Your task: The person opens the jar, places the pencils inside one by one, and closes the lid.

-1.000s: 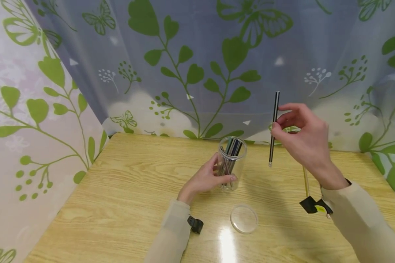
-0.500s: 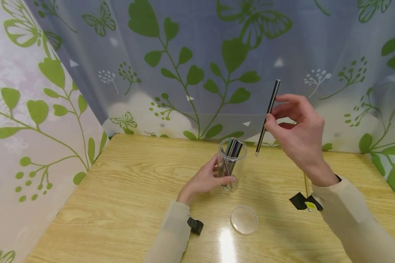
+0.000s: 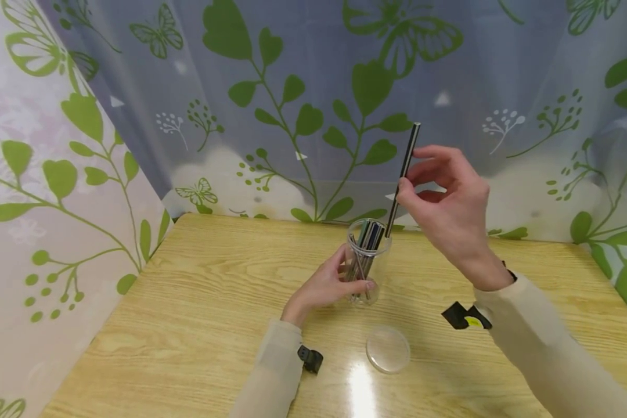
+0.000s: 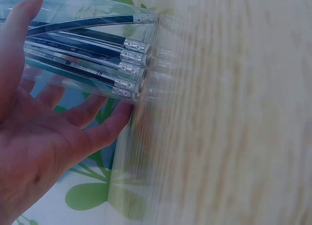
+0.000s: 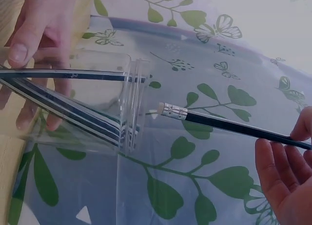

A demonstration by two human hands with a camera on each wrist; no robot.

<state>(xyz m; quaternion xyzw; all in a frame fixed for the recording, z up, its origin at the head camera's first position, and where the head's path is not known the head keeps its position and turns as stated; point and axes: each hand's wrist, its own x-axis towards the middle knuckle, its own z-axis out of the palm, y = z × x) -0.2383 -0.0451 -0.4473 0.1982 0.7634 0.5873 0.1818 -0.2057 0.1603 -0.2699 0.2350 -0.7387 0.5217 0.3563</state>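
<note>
My left hand point(image 3: 321, 284) grips a clear jar point(image 3: 380, 273) standing upright on the table, thumb across its front. Inside lean several dark striped pencils point(image 3: 370, 235); the left wrist view shows their metal ferrules point(image 4: 131, 57) at the jar's bottom. Above and right of the jar, my right hand point(image 3: 451, 200) pinches one dark striped pencil point(image 3: 410, 140) between thumb and fingers, tilted with its eraser end down. In the right wrist view that eraser tip point(image 5: 161, 108) is just outside the jar's open rim point(image 5: 140, 96).
A clear round lid point(image 3: 388, 349) lies flat on the wooden table point(image 3: 204, 313), in front of the jar. Behind the table's far edge hangs a patterned curtain point(image 3: 271, 191), with another point(image 3: 26, 232) along the left. Black straps point(image 3: 310, 359) sit at both wrists.
My right hand has moved left with the pencil, bringing its lower end from well right of the jar to the rim and tilting it more. The left hand and jar have stayed put.
</note>
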